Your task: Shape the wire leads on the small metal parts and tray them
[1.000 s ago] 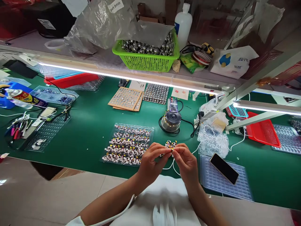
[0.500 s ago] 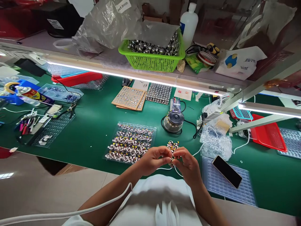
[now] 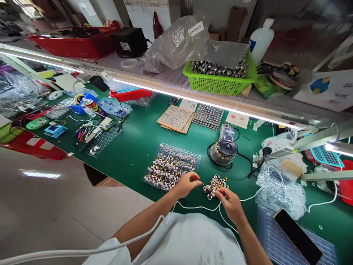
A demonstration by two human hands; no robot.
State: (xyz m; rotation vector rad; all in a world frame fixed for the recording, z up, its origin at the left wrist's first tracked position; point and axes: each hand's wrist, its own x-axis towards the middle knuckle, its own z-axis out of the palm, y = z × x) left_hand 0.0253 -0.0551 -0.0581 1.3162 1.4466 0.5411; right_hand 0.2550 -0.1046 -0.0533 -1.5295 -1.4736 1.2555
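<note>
On the green bench lies a loose pile of small white wired parts with yellow tags [image 3: 213, 184]. My right hand [image 3: 231, 202] is at the pile's near right edge, thumb and forefinger closed on one small white part there. My left hand [image 3: 188, 185] hovers between that pile and a clear plastic tray [image 3: 196, 162]; its thumb and fingers are slightly apart, and I see nothing between them. Rows of similar white parts with yellow tags [image 3: 165, 173] fill the tray. The exact kind of these parts is too small to make out.
Behind the pile stands a round grey device [image 3: 223, 151] with a black cable. A white cord [image 3: 198, 208] runs in front of my hands. A phone [image 3: 298, 235] rests on clear trays at right. Overhead, a shelf holds a green basket [image 3: 220, 86] of shiny metal balls.
My hands were together, fingertips meeting over a small part; now they are apart. The right hand has lowered to the pile, the left has drawn away toward the tray. The view has swung left.
</note>
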